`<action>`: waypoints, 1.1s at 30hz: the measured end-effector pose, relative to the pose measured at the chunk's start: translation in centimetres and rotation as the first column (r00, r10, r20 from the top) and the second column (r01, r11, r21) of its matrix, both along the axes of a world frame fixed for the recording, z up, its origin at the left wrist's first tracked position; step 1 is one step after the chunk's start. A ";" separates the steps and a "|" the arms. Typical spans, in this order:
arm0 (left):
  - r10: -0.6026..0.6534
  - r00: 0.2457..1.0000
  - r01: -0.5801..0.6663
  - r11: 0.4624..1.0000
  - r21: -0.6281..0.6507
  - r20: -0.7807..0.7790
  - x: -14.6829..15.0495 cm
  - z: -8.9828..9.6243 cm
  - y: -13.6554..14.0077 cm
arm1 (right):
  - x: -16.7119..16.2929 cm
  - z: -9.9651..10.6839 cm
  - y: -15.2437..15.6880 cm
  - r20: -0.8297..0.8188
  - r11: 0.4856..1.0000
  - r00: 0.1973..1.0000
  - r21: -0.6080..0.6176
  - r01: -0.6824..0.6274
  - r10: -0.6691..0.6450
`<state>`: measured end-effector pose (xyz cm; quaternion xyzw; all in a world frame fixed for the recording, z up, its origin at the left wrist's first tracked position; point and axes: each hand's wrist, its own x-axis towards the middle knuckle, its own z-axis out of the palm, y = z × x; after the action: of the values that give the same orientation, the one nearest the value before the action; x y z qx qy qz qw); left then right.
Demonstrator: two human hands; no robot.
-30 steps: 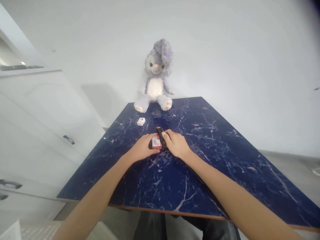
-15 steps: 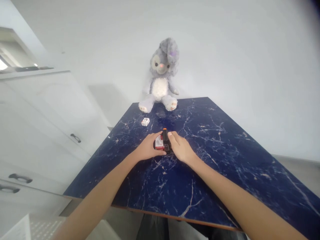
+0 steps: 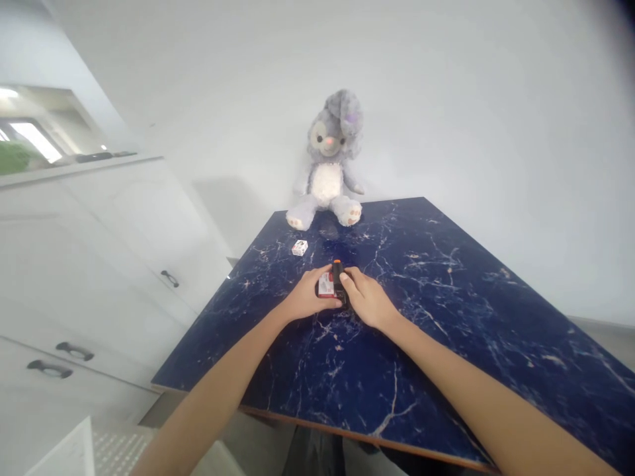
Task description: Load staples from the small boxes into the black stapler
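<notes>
My left hand [image 3: 303,297] curves around the left side of a small white-and-red box [image 3: 326,284], thumb at its near edge and fingers at the far edge. Pressed against the box's right side is a black object with an orange tip [image 3: 338,270], standing lengthwise away from me; its kind does not show clearly. My right hand [image 3: 371,301] is closed on this black object from the right, with the thumb lying along its top. Both things are held low over the blue marbled table [image 3: 397,370]. The fingers of my right hand are partly hidden.
Beyond my hands, a small white box [image 3: 299,248] with red markings lies on the table. A grey plush toy [image 3: 327,178] sits at the far edge against the wall. White cabinets [image 3: 99,264] with dark handles stand to the left, and a white perforated thing [image 3: 119,449] is at lower left.
The whole view has shifted, so everything appears a little farther right and lower. My right thumb has slid slightly onto the black object. Both hands keep their hold.
</notes>
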<state>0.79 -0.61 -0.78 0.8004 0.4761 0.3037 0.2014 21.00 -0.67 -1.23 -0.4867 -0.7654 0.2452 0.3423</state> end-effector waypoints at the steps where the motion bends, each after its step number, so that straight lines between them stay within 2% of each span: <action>1: 0.020 1.000 -0.020 1.000 -0.019 0.000 -0.3 0.1 0.0 | 0.0 0.0 0.0 0.006 1.000 1.000 -0.005 -0.002 0.002; 5: 0.075 0.997 -0.074 0.996 -0.052 0.016 -1.4 0.3 0.1 | 0.1 0.1 0.1 0.024 1.000 1.000 -0.014 -0.015 0.016; 12: 0.091 0.981 -0.087 0.996 -0.029 0.170 -1.5 0.2 0.6 | 0.2 0.1 0.2 0.034 1.000 0.999 -0.017 -0.005 0.006; 18: -0.013 0.999 0.013 1.000 -0.010 0.041 -1.4 0.2 0.5 | 0.3 0.0 0.2 0.023 1.000 1.000 -0.008 -0.019 0.019; 23: -0.024 1.000 0.024 1.000 0.000 0.014 -1.3 0.5 0.5 | 0.3 -0.2 0.2 0.007 1.000 1.000 -0.010 -0.020 0.020; 30: -0.030 0.996 0.035 0.997 -0.063 0.089 -1.1 -0.2 0.5 | 0.2 0.1 0.2 -0.009 1.000 1.000 0.004 -0.029 0.029; 33: -0.056 0.977 0.073 0.994 -0.076 0.204 -1.4 -1.0 1.2 | 0.2 0.2 0.1 -0.007 1.000 1.000 -0.003 -0.028 0.028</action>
<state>-0.64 0.63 -1.78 0.7714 0.4392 0.3563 0.2916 21.17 -0.57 -1.02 -0.4754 -0.7706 0.2529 0.3408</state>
